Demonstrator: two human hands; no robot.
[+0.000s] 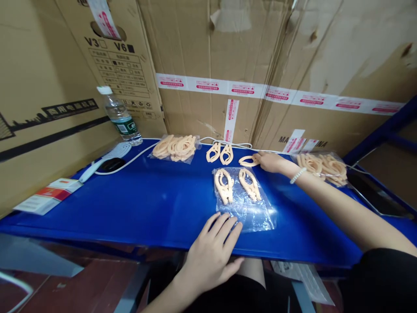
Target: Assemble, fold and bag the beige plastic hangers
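Observation:
My left hand lies flat with fingers spread at the near edge of the blue table, its fingertips touching the near corner of a clear plastic bag. Two peach plastic clips lie on or in that bag. My right hand reaches to the far side, its fingers closed on a single peach clip lying on the table. Two more loose clips lie just left of it.
A bag of clips sits at the back left, another bag of clips at the back right. A water bottle, a white brush-like tool, a cable and a small box occupy the left. Cardboard boxes wall the back.

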